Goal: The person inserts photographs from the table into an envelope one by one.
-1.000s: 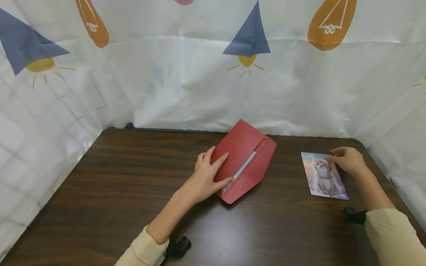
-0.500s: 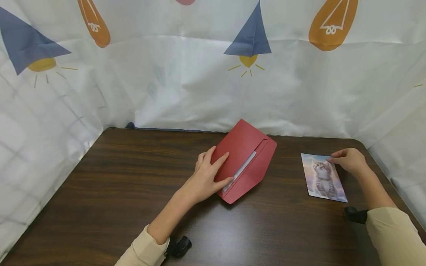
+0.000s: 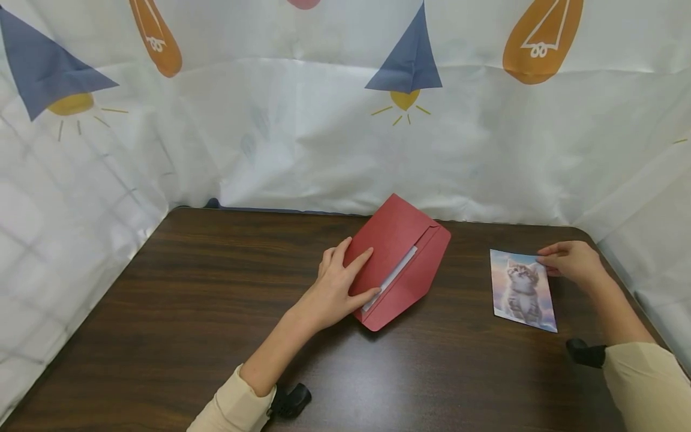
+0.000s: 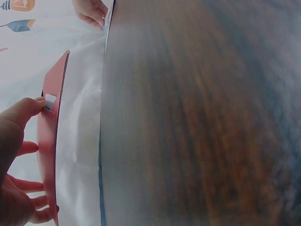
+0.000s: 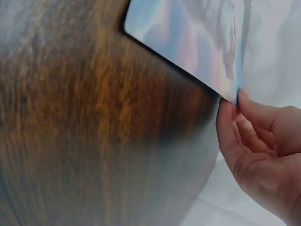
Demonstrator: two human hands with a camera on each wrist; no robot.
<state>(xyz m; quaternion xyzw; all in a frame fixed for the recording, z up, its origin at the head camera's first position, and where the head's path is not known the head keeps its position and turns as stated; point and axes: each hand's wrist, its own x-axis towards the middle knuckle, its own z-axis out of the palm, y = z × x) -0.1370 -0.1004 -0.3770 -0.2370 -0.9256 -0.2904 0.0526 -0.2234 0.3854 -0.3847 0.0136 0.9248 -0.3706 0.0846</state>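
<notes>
My left hand point(image 3: 337, 288) holds a red envelope point(image 3: 380, 243) near the middle of the table. The thumb point(image 4: 35, 104) lies at its opening, where a strip of white point(image 3: 396, 273) shows. In the left wrist view the envelope point(image 4: 49, 155) appears raised off the table, and a fingertip shows past its edge. At the right, my right hand point(image 3: 572, 261) pinches the upper right corner of a kitten picture card point(image 3: 522, 288) between thumb and fingers. In the right wrist view the card point(image 5: 188, 37) is tilted, its pinched corner off the table.
The dark wooden table point(image 3: 216, 288) has rounded far corners. A white curtain point(image 3: 313, 138) printed with lamps and bulbs stands behind it and along both sides. Black straps with camera mounts point(image 3: 291, 401) sit at the wrists below beige sleeves point(image 3: 232, 402).
The right hand has gone from resting at the card's corner to pinching it, and the card has turned slightly and lifted at that corner. The left hand and envelope keep their place.
</notes>
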